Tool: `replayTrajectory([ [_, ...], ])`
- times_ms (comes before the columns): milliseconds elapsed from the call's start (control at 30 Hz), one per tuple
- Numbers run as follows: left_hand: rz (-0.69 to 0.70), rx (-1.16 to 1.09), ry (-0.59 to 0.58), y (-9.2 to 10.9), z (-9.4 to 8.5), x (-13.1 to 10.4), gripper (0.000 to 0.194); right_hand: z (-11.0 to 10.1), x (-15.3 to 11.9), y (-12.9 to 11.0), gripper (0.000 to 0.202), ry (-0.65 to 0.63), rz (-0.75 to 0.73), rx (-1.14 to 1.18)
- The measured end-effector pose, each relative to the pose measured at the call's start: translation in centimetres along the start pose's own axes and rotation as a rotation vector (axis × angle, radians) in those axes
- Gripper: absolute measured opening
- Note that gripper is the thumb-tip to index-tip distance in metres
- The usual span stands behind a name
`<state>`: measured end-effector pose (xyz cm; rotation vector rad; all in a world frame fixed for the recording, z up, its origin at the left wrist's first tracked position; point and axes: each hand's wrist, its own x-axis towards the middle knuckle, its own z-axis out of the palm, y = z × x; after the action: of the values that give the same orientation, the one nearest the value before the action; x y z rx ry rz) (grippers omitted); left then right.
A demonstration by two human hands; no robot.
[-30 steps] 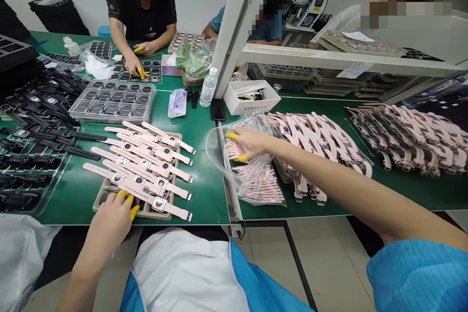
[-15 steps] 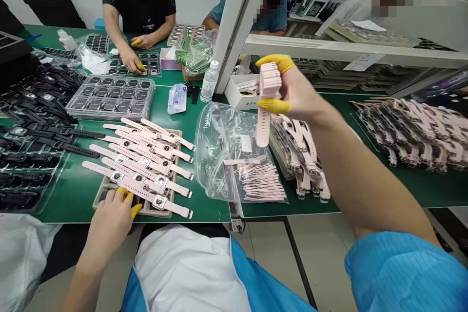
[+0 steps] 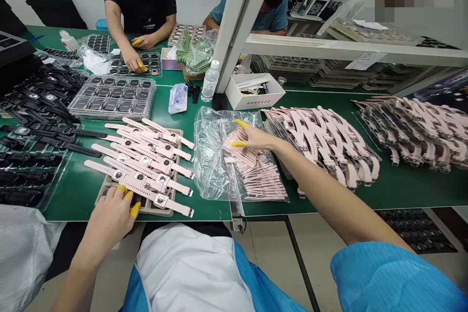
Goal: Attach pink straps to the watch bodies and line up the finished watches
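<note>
Pink straps (image 3: 245, 157) lowered; on bag (image 3: 209, 161), under right hand (image 3: 255, 137)

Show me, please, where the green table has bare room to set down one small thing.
The green table is bare between black watches in clear plastic trays and pink-strapped watches, and along the front edge below the far-right pink-strapped pile. A smaller patch lies between the white packet and pink-strapped watches. It is crowded around the clear plastic bag.

Straps (image 3: 98, 167) matt, smooth-looking; bag (image 3: 209, 158) glossy clear plas. (v. crinkled); tabletop (image 3: 210, 210) smooth w/ slight sheen.
</note>
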<state>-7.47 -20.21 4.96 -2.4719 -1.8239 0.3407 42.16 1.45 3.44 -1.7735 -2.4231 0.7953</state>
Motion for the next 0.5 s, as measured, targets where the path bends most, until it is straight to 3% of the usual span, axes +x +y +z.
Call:
replayTrajectory([
  [100, 0.003, 0.008, -0.012, -0.2, 0.4, -0.1, 0.025, -2.0, -0.2, 1.6, 0.095, 0.023, 0.186, 0.055],
  [200, -0.004, 0.018, 0.002, 0.2, 0.5, 0.2, 0.028, -2.8, -0.3, 3.0, 0.070, -0.069, 0.348, -0.065],
  [300, 0.025, 0.014, 0.056, 0.4, 0.5, 0.5, 0.030, -2.1, -0.2, 3.8, 0.042, -0.137, 0.393, -0.166],
  [500, 0.168, -0.044, 0.176, -1.0, 1.5, 0.4, 0.028, -1.1, -0.3, 3.7, 0.023, -0.119, 0.417, -0.174],
])
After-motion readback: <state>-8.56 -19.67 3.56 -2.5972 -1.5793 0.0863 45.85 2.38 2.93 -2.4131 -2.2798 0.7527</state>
